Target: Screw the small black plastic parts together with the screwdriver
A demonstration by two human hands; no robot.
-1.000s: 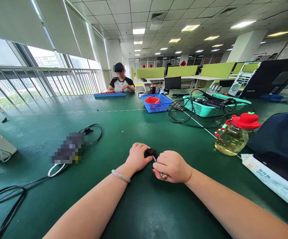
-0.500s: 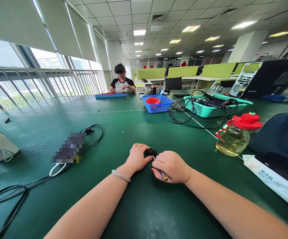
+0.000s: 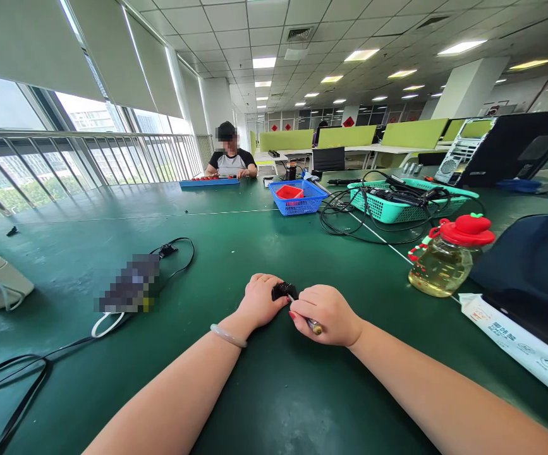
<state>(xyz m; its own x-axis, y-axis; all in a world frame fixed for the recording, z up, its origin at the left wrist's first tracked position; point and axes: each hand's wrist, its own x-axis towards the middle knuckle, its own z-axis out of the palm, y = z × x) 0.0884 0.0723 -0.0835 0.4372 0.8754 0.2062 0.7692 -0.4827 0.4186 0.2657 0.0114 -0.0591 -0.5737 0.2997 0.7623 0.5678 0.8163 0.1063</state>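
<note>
My left hand (image 3: 261, 302) is closed around a small black object (image 3: 283, 290) and holds it down on the green table (image 3: 255, 392). Its exact kind is too small to make out. Pinched in my right hand (image 3: 328, 315) is a thin pen-like tool (image 3: 315, 326) with a brass-coloured rear end. The tool's narrow tip points left and meets the near right side of the black object, close to my left thumb. Most of the tool's shaft is hidden by my fingers.
A blue basket (image 3: 297, 205) holding a red tray and a teal basket (image 3: 382, 212) full of black cables stand ahead. To the right are a red-lidded bottle (image 3: 439, 272) and a white packet (image 3: 515, 344). Cords (image 3: 41, 360) lie left. Another person (image 3: 230, 163) sits opposite.
My right hand has shifted up very slightly and the tool's rear end has tilted a little. My left hand keeps its hold. The person opposite has lowered their hands.
</note>
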